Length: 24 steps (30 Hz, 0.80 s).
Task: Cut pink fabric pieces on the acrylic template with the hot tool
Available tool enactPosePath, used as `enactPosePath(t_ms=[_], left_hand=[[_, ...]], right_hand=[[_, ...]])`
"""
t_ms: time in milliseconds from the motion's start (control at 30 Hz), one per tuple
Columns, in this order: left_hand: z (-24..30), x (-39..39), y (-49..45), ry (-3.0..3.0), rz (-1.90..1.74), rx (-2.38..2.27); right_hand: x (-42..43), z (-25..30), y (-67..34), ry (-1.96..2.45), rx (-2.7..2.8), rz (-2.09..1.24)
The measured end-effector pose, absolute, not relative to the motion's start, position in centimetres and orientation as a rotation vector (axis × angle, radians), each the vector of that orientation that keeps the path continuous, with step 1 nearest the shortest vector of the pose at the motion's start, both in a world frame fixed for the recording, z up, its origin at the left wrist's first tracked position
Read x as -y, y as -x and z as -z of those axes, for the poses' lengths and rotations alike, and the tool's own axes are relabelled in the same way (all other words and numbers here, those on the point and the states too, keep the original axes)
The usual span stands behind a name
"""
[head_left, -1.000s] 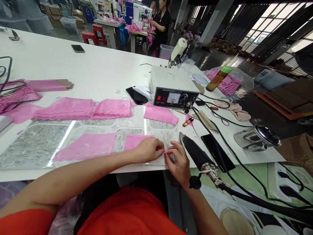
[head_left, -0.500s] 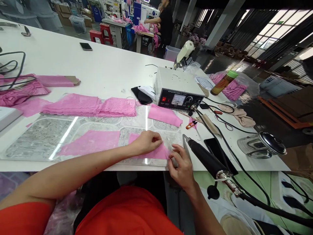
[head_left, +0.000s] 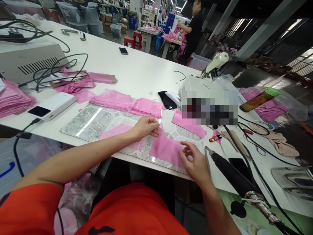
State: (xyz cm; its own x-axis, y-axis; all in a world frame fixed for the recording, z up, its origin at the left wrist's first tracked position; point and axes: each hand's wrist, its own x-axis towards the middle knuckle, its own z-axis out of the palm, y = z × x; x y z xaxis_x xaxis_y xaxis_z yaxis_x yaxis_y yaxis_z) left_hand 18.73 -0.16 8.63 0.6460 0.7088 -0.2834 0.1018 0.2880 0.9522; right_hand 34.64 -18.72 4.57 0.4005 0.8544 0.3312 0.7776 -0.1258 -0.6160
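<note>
A pink fabric piece is spread between my two hands over a clear-topped, grey patterned board. My left hand is closed at its upper left corner, fingertips pinched together. At the right edge of the piece, my right hand has curled fingers, thumb and fingertips on the fabric. Another pink piece lies flat on the board, partly behind my left forearm. Two neat stacks of pink lace-edged fabric lie along the board's far side. Right of them rests a folded pink strip.
A black-handled tool with a cable lies right of my right hand, near orange snips. Behind stands a control box, its front blurred. At left are a white power bank and tangled cables. A co-worker stands far back.
The view has swung left, so the table sits further right. The pink piece between my hands has shifted and turned on the board, and my left hand has risen towards its upper corner.
</note>
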Motion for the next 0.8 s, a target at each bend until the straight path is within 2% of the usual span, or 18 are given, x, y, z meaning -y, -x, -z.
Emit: enactPosePath(t_ms=[233,467,633,800], left_hand=[[-8.9,-1.2,-13.5,-1.076,-0.672,-0.857],[-6.1,-1.7,-6.4,-1.066,-0.864,-0.917],[-4.5,-0.9,-3.9,-1.419,-0.873,-0.962],[-3.6,-0.2,-2.4,-2.039,-0.994,-1.004]], right_hand=[[9.9,-5.1,-32.7,1.869,1.571,-0.378],[7.2,-5.3,-30.7,1.966,1.619,-0.527],[6.7,-5.8,-29.5,2.12,1.724,-0.491],[6.4,-6.3,-28.8,2.204,1.769,-0.488]])
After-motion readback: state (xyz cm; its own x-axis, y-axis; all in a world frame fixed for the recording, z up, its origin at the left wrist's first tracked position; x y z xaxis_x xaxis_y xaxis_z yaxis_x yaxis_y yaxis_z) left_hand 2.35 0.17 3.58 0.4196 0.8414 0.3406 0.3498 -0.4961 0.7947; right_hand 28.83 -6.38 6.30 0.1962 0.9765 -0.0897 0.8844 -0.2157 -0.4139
